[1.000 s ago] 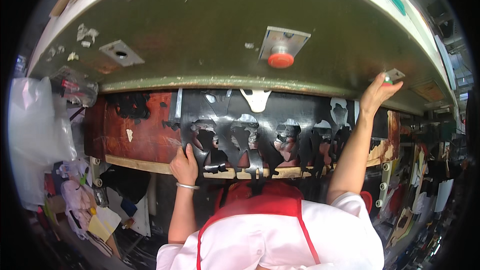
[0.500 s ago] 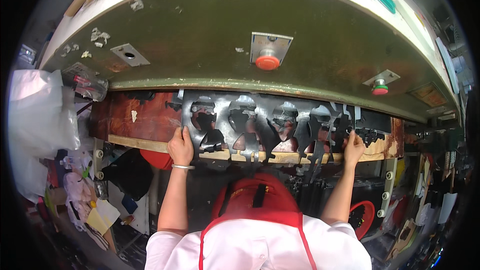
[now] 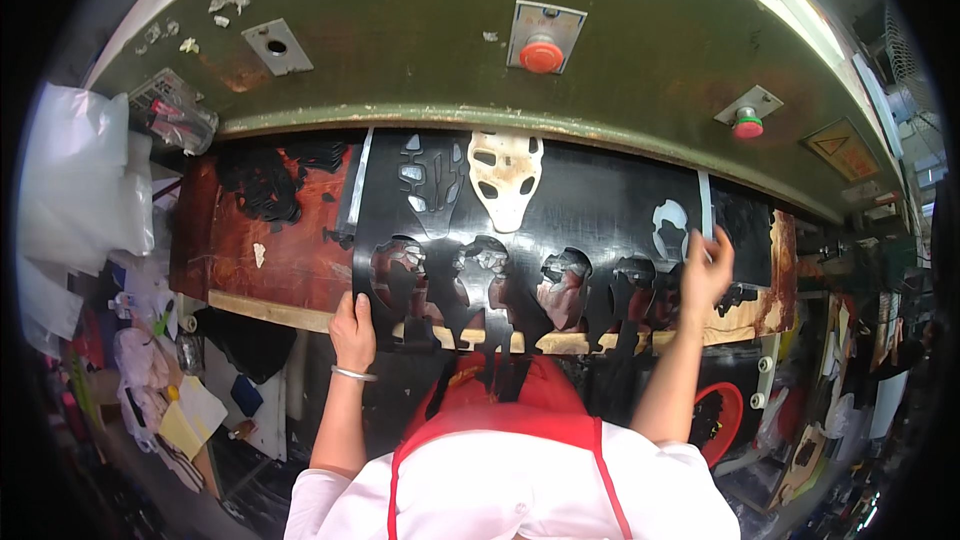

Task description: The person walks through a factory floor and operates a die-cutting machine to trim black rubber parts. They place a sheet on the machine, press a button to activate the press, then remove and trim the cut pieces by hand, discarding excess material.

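Note:
A large black sheet [image 3: 590, 200] lies on the reddish-brown board under a green machine front. Cut-out openings run along its near part, and ragged strips hang over the front edge towards my apron. My left hand [image 3: 352, 335] is closed on the sheet's near left edge, thumb on top. At the right edge, my right hand [image 3: 708, 275] has its thumb and fingers apart, beside a narrow grey strip [image 3: 706, 205]. A cream shield-shaped plate with holes [image 3: 507, 185] rests on the far part of the sheet. Left of it is a similarly shaped group of cuts [image 3: 430, 185].
The green machine front [image 3: 400, 50] spans the far side, with a red push button [image 3: 541, 55] and a green-ringed one [image 3: 747, 124]. Black scraps [image 3: 262, 185] lie on the board [image 3: 200, 230] at left. Clear plastic bags [image 3: 80, 180] hang at far left; a red tub [image 3: 722, 420] stands lower right.
The black sheet has come towards me, bringing the cream plate and far part into view. My left hand came nearer with it; my right hand moved farther forward and its fingers parted.

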A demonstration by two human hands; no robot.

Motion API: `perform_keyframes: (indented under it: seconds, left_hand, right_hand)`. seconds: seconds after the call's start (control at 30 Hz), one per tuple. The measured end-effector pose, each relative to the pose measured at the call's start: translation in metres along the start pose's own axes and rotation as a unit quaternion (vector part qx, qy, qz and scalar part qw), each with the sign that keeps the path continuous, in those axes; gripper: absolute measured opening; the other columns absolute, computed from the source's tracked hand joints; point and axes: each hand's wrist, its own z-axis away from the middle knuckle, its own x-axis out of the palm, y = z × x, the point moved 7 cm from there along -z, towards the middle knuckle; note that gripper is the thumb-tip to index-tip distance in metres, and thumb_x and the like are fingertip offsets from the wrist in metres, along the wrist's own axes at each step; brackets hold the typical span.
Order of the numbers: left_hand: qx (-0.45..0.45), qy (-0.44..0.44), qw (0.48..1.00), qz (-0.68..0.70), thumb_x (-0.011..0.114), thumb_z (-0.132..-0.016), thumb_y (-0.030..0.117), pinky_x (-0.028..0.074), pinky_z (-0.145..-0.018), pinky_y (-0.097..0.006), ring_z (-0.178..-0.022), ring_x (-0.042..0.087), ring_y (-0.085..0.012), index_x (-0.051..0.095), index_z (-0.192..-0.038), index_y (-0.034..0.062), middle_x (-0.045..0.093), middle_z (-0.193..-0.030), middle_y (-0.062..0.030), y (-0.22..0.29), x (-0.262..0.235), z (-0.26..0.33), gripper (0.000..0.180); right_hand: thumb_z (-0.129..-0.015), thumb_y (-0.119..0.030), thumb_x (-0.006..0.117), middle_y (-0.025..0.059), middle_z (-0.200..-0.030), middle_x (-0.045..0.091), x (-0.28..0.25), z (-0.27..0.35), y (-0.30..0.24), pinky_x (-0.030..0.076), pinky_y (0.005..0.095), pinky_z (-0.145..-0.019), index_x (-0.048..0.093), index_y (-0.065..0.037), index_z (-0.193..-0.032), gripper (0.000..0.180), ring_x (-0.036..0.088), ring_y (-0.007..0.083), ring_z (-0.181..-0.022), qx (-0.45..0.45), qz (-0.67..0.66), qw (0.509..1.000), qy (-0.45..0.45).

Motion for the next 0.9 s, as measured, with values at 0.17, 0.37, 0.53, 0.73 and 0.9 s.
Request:
perform_keyframes:
  seconds: [0.17,0.37,0.53,0.73,0.9]
  left_hand:
    - [-0.036,-0.055,0.992,-0.106,0.043,-0.097,0.043,0.044,-0.067,-0.055,-0.076,0.06,-0.0488,0.063,-0.095,-0.0011,0.062,-0.076,-0.0295,-0.006,-0.01,0.03,0.048]
    - [-0.059,-0.033,0.993,-0.097,0.053,-0.095,0.033,0.044,-0.058,-0.052,-0.064,0.061,-0.0427,0.065,-0.086,0.0048,0.062,-0.069,-0.023,-0.02,-0.026,0.094,0.032]
    - [-0.092,-0.015,0.996,-0.014,0.053,-0.096,0.024,0.046,-0.056,-0.045,-0.062,0.062,-0.0387,0.065,-0.082,0.0051,0.063,-0.067,-0.0185,-0.031,-0.042,0.131,0.026]
    - [-0.099,-0.018,0.995,0.026,0.052,-0.097,0.021,0.046,-0.058,-0.041,-0.064,0.064,-0.0347,0.063,-0.081,0.0024,0.063,-0.068,-0.0163,-0.032,-0.045,0.141,0.027]
    - [-0.088,-0.028,0.996,0.003,0.052,-0.097,0.022,0.047,-0.059,-0.041,-0.064,0.064,-0.0348,0.065,-0.083,0.0022,0.065,-0.07,-0.015,-0.028,-0.04,0.136,0.027]
  right_hand:
    - [-0.059,-0.031,0.085,0.032,-0.139,0.037,0.163,0.138,-0.102,0.03,0.0542,-0.109,0.033,-0.007,-0.145,0.103,0.027,0.0505,-0.133,-0.298,0.096,0.883,-0.349]
    - [-0.056,-0.019,0.081,0.0374,-0.139,0.021,0.145,0.208,-0.096,0.028,0.0569,-0.108,0.038,-0.013,-0.142,0.096,0.018,0.0537,-0.133,-0.237,0.083,0.916,-0.314]
    - [-0.061,-0.005,0.08,0.0169,-0.12,0.056,0.099,0.178,-0.096,0.048,0.0338,-0.09,0.035,-0.006,-0.14,0.091,0.058,0.026,-0.105,0.086,-0.287,0.849,-0.435]
    - [-0.059,0.0,0.077,0.0145,-0.122,0.053,0.018,0.141,-0.084,0.043,0.0327,-0.097,0.037,-0.004,-0.134,0.085,0.055,0.023,-0.111,-0.004,-0.204,0.912,-0.356]
    - [-0.056,-0.005,0.079,0.0144,-0.123,0.049,0.022,0.155,-0.068,0.042,0.0366,-0.099,0.04,-0.007,-0.131,0.085,0.053,0.025,-0.113,-0.037,-0.112,0.94,-0.321]
